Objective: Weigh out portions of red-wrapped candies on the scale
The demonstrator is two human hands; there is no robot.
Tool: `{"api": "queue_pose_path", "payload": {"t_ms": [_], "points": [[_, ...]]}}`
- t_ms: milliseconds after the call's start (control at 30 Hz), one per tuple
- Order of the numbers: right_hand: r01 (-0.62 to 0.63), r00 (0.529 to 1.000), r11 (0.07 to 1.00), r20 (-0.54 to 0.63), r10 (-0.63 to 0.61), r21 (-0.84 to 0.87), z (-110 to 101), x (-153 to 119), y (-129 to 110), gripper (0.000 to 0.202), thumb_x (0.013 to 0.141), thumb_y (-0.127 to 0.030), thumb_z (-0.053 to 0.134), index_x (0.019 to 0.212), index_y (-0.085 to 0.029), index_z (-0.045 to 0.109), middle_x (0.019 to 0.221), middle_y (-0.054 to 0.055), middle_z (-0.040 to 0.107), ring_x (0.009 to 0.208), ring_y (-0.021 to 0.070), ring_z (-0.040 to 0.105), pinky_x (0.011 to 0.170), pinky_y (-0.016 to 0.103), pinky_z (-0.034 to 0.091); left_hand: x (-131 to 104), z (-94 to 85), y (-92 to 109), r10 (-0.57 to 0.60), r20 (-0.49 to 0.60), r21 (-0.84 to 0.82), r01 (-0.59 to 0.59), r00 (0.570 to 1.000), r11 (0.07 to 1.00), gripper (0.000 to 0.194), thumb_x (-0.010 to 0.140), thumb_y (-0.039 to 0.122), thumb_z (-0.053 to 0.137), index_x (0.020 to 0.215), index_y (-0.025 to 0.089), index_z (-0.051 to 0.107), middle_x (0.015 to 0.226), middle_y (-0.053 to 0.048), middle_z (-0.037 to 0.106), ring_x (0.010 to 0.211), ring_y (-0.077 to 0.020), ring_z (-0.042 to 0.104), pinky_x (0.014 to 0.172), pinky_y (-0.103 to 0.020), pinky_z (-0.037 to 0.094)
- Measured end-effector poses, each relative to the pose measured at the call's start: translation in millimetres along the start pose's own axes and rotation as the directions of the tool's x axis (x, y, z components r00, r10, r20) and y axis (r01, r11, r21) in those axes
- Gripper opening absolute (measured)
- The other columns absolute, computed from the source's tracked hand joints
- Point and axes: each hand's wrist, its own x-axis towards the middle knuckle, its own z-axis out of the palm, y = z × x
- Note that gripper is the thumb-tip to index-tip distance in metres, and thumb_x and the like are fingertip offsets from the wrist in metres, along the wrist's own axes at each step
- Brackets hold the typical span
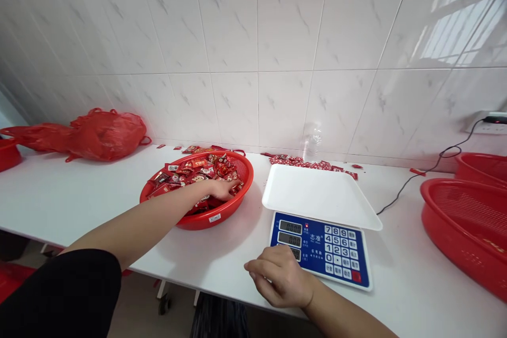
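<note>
My left hand (pixel 222 189) reaches into a red plastic basket (pixel 214 219) heaped with small red wrapped packets (pixel 190 174). Its visible fingers stretch out over the packets at the basket's right side; some fingertips are hidden among them. My right hand (pixel 279 277) is loosely closed, fingers curled together, with nothing seen in it. It hovers at the table's front edge, by the lower left corner of a digital scale (pixel 312 253) and partly covering its lowest display. The scale's white weighing tray (pixel 317 193) is bare, and the top display seems to show zeros.
Loose red packets (pixel 293 161) and a clear plastic bottle (pixel 312 142) lie along the tiled wall. Red plastic bags (pixel 105 134) sit at the far left of the white table (pixel 79 195). More red baskets (pixel 463 216) stand right, near a black cable (pixel 412 177) running to a wall socket.
</note>
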Motion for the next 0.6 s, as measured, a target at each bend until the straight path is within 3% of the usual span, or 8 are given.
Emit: {"api": "queue_pose_path", "payload": {"t_ms": [133, 233, 367, 467, 600], "points": [[0.005, 1.0, 1.0, 0.014, -0.005, -0.009, 1.3, -1.0, 1.3, 0.025, 0.083, -0.014, 0.044, 0.105, -0.019, 0.055, 0.063, 0.0, 0.063, 0.048, 0.0132, 0.055, 0.044, 0.026, 0.036, 4.2, 9.5, 7.8, 0.035, -0.052, 0.004, -0.035, 0.998, 0.999, 0.08, 0.06, 0.036, 0.066, 0.136, 0.021, 0.048, 0.138, -0.02, 0.05, 0.116, -0.0396, 0.053, 0.089, -0.046, 0.046], [0.009, 1.0, 1.0, 0.019, -0.008, -0.018, 1.8, -1.1, 2.8, 0.024, 0.083, -0.014, 0.043, 0.104, -0.019, 0.055, 0.063, 0.0, 0.063, 0.049, 0.013, 0.056, 0.045, 0.026, 0.038, 5.7, 8.9, 7.2, 0.05, -0.053, -0.021, -0.051, 0.997, 0.998, 0.069, 0.062, 0.033, 0.062, 0.13, 0.02, 0.052, 0.122, -0.017, 0.062, 0.104, -0.0362, 0.06, 0.085, -0.045, 0.048], [0.023, 1.0, 0.999, 0.02, -0.023, -0.03, 3.0, -0.8, 3.5, 0.023, 0.084, -0.013, 0.042, 0.103, -0.019, 0.055, 0.063, -0.001, 0.063, 0.049, 0.0124, 0.057, 0.044, 0.025, 0.037, 3.9, 0.2, 5.3, 0.046, 0.038, -0.09, -0.042, 0.998, 0.995, 0.072, 0.059, 0.027, 0.062, 0.13, 0.02, 0.051, 0.098, -0.014, 0.07, 0.078, -0.0313, 0.067, 0.068, -0.039, 0.052], [0.039, 0.999, 0.999, 0.037, -0.038, -0.028, 4.7, -1.2, 2.1, 0.023, 0.083, -0.014, 0.043, 0.102, -0.019, 0.055, 0.063, -0.001, 0.064, 0.049, 0.0122, 0.057, 0.044, 0.025, 0.037, 1.1, -1.4, 7.6, 0.045, 0.125, -0.156, -0.025, 0.991, 0.987, 0.077, 0.058, 0.023, 0.06, 0.134, 0.022, 0.047, 0.079, -0.01, 0.071, 0.053, -0.0267, 0.063, 0.049, -0.036, 0.048], [0.06, 0.997, 0.998, 0.055, -0.059, -0.026, 7.1, -2.5, 0.9, 0.022, 0.082, -0.015, 0.044, 0.1, -0.019, 0.056, 0.061, -0.002, 0.063, 0.049, 0.0118, 0.056, 0.044, 0.025, 0.037, 1.2, 2.4, 12.1, 0.063, 0.086, -0.203, -0.044, 0.994, 0.978, 0.059, 0.058, 0.023, 0.059, 0.117, 0.023, 0.057, 0.076, -0.007, 0.069, 0.05, -0.0232, 0.06, 0.045, -0.032, 0.045]]}}
